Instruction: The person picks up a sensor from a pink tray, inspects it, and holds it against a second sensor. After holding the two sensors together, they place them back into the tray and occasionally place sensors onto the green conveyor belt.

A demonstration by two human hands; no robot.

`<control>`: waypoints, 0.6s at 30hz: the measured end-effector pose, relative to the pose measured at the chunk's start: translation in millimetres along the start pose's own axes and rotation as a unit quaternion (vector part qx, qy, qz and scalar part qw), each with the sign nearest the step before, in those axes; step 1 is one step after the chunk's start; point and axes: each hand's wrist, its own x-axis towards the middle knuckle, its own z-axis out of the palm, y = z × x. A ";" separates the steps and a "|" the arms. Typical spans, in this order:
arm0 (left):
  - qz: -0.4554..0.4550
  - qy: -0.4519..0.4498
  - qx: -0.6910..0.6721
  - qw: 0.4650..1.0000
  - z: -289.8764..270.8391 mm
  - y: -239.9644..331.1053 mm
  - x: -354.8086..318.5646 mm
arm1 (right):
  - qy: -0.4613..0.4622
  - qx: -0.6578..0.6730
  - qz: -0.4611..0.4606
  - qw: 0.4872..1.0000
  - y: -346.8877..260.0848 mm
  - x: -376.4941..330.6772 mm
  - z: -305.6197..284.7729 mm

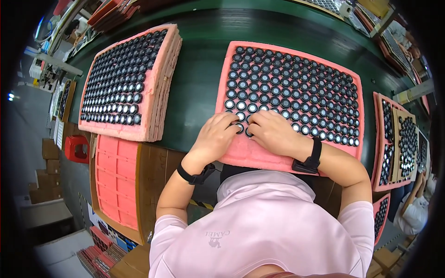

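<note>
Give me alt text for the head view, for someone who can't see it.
A left hand and a right hand are at the near rows of round, grey-centred black pieces in a pink tray on a green table. To the left stands a stack of pink trays topped with similar pieces.

Brown cardboard boxes (50,149) at left and, near them, probably a red plastic stool (71,150).

Green bench (197,60) across ctr, grey flr (73,183) at L w/ red stool (71,150) nr stacked cardbd boxes (46,180), yel/blk tape (200,204) lower ctr, bright light (10,97) far L.
</note>
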 end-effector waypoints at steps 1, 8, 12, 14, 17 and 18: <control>0.009 -0.001 -0.004 1.000 2.9 -1.0 3.6 | -0.007 -0.007 0.011 1.000 0.6 -2.2 -2.9; -0.056 -0.038 -0.091 0.994 -19.4 19.5 19.8 | -0.006 0.036 0.087 0.996 24.9 -12.3 -71.6; -0.052 -0.046 -0.168 0.983 -29.3 31.5 40.6 | 0.003 0.002 0.164 0.986 69.1 -41.0 -127.2; -0.061 -0.045 -0.222 0.972 -27.2 36.0 50.8 | 0.012 -0.048 0.220 0.974 100.1 -63.6 -152.7; -0.064 -0.053 -0.268 0.960 -22.5 40.8 66.2 | 0.026 -0.141 0.307 0.941 160.2 -108.4 -184.8; -0.072 -0.061 -0.287 0.953 -21.2 42.2 69.9 | 0.021 -0.149 0.367 0.918 185.0 -123.7 -193.0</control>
